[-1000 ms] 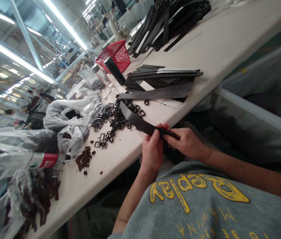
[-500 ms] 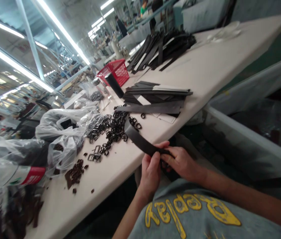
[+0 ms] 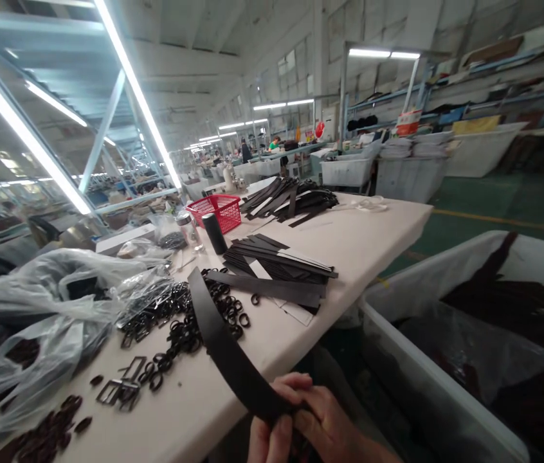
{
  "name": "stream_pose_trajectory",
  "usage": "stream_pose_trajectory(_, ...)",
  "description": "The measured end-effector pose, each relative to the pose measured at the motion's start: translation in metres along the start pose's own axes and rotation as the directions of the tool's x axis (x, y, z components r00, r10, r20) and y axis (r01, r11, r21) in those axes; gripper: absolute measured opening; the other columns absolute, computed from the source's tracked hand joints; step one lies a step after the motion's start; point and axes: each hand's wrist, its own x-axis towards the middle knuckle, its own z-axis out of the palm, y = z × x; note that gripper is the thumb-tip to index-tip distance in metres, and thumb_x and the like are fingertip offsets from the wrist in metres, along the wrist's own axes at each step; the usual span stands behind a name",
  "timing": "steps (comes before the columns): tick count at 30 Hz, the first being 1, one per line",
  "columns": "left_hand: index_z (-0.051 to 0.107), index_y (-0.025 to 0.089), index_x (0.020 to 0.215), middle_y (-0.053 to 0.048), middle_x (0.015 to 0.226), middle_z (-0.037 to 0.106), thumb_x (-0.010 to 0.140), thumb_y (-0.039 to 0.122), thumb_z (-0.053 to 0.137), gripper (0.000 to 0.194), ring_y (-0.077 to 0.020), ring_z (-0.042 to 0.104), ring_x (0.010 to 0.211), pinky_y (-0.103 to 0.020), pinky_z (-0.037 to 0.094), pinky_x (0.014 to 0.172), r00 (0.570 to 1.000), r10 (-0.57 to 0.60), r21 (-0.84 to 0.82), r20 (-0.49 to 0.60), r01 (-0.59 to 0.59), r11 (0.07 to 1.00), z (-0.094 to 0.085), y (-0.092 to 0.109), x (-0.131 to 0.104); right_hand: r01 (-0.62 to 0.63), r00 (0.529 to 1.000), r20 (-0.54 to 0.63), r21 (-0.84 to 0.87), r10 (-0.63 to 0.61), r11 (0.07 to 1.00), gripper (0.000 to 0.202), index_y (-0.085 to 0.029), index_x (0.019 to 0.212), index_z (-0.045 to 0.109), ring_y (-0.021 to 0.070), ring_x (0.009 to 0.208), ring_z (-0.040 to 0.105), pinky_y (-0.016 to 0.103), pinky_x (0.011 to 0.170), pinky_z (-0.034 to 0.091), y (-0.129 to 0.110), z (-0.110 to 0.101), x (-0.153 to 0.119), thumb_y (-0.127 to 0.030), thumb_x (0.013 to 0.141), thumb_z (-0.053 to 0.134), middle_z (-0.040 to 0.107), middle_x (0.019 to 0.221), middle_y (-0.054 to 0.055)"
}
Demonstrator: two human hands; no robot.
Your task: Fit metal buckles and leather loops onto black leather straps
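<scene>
A long black belt strap [image 3: 226, 347] rises from my hands and curves up and away to the left over the table edge. My left hand [image 3: 271, 440] pinches its near end from below, thumb against the strap. Beside it, my right hand [image 3: 323, 418] has its fingers closed around the same end, and whatever lies between the two hands is hidden. Under the strap's far part is a heap of black belt loops [image 3: 182, 334]. Several metal buckles [image 3: 125, 386] lie left of it.
More black straps [image 3: 281, 263] lie in a stack on the pale table [image 3: 363, 231]. Behind them stand a dark cylinder [image 3: 213, 233] and a red basket [image 3: 226, 209]. Clear plastic bags [image 3: 60, 289] crowd the left side. At right is a large white bin [image 3: 411, 366] with dark strips.
The view has levelled and tipped upward, so my hands now sit lower in the picture. Both hands keep hold of the strap's near end.
</scene>
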Motion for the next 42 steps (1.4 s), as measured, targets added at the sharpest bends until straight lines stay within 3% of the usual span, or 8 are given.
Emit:
stream_pose_trajectory(7, 0.056, 0.022, 0.136, -0.012, 0.143, 0.055, 0.099, 0.05, 0.045, 0.047, -0.0251, 0.054, 0.123, -0.037, 0.046, 0.107, 0.998, -0.044, 0.307, 0.047, 0.028, 0.951, -0.003, 0.015, 0.009, 0.122, 0.99, -0.059, -0.135, -0.131, 0.983, 0.045, -0.018, 0.118, 0.068, 0.0146, 0.064, 0.063, 0.023, 0.052, 0.054, -0.006, -0.018, 0.009, -0.053, 0.098, 0.047, 0.068, 0.096, 0.008)
stream_pose_trajectory(16, 0.044, 0.022, 0.147, -0.015, 0.145, 0.052, 0.1, 0.053, 0.042, 0.056, -0.0275, 0.059, 0.115, -0.04, 0.053, 0.095, 0.948, 0.13, 0.252, 0.289, -0.206, 0.946, -0.002, 0.025, 0.038, 0.256, 0.938, -0.095, -0.463, -0.334, 0.849, 0.04, -0.018, 0.088, 0.065, 0.0146, 0.057, 0.062, 0.024, 0.056, 0.05, -0.034, -0.047, 0.017, -0.05, 0.1, 0.044, 0.066, 0.069, 0.002)
stream_pose_trajectory(19, 0.046, 0.024, 0.144, -0.014, 0.144, 0.054, 0.099, 0.053, 0.045, 0.053, -0.0278, 0.06, 0.119, -0.043, 0.049, 0.102, 0.948, 0.257, 0.21, 0.188, -0.294, 0.932, -0.011, 0.031, 0.045, 0.208, 0.901, -0.18, -0.617, -0.394, 0.759, 0.046, -0.019, 0.082, 0.063, 0.0159, 0.056, 0.062, 0.027, 0.057, 0.049, -0.061, -0.086, 0.031, -0.057, 0.099, 0.043, 0.066, 0.064, 0.002)
stream_pose_trajectory(23, 0.052, 0.024, 0.136, -0.015, 0.138, 0.059, 0.096, 0.05, 0.054, 0.048, -0.0269, 0.064, 0.114, -0.041, 0.051, 0.097, 0.966, 0.248, 0.231, -0.069, -0.226, 0.946, -0.038, 0.036, 0.044, -0.087, 0.87, -0.424, -0.636, -0.253, 0.766, 0.061, -0.017, 0.09, 0.061, 0.0187, 0.06, 0.065, 0.03, 0.061, 0.052, -0.082, -0.157, 0.059, -0.076, 0.09, 0.043, 0.07, 0.073, 0.009)
stream_pose_trajectory(29, 0.054, 0.021, 0.132, -0.015, 0.126, 0.067, 0.091, 0.046, 0.064, 0.05, -0.0243, 0.068, 0.102, -0.038, 0.053, 0.09, 0.948, 0.149, 0.215, -0.282, -0.089, 0.973, -0.076, 0.036, 0.025, -0.333, 0.805, -0.562, -0.691, -0.188, 0.641, 0.046, -0.004, 0.105, 0.063, 0.0251, 0.087, 0.068, 0.04, 0.082, 0.05, -0.087, -0.232, 0.099, -0.046, 0.102, 0.041, 0.069, 0.098, 0.027)
stream_pose_trajectory(33, 0.055, 0.02, 0.13, -0.015, 0.124, 0.067, 0.09, 0.046, 0.065, 0.049, -0.0237, 0.069, 0.1, -0.039, 0.053, 0.09, 0.947, 0.093, 0.209, -0.308, -0.027, 0.977, -0.077, 0.035, 0.014, -0.358, 0.76, -0.54, -0.813, -0.362, 0.459, 0.039, -0.006, 0.125, 0.06, 0.0306, 0.128, 0.049, 0.043, 0.108, 0.033, -0.071, -0.218, 0.109, -0.031, 0.096, 0.057, 0.055, 0.135, 0.027)
stream_pose_trajectory(37, 0.058, 0.021, 0.125, -0.013, 0.122, 0.069, 0.09, 0.046, 0.065, 0.044, -0.0225, 0.069, 0.099, -0.038, 0.053, 0.092, 0.965, 0.034, 0.171, -0.259, 0.011, 0.985, -0.062, 0.031, 0.012, -0.169, 0.909, -0.23, -0.966, -0.349, 0.197, 0.03, -0.015, 0.121, 0.066, 0.0248, 0.12, 0.055, 0.035, 0.104, 0.036, -0.039, -0.161, 0.123, -0.031, 0.097, 0.056, 0.062, 0.13, 0.013)
stream_pose_trajectory(42, 0.06, 0.021, 0.124, -0.012, 0.121, 0.069, 0.09, 0.043, 0.065, 0.04, -0.0216, 0.068, 0.1, -0.036, 0.052, 0.092, 0.992, -0.045, 0.151, -0.121, 0.063, 0.987, -0.04, 0.02, 0.01, -0.128, 0.946, -0.134, -0.991, -0.295, 0.038, 0.025, -0.012, 0.105, 0.069, 0.0311, 0.103, 0.056, 0.043, 0.09, 0.036, -0.011, -0.11, 0.146, -0.032, 0.092, 0.065, 0.065, 0.116, 0.016)
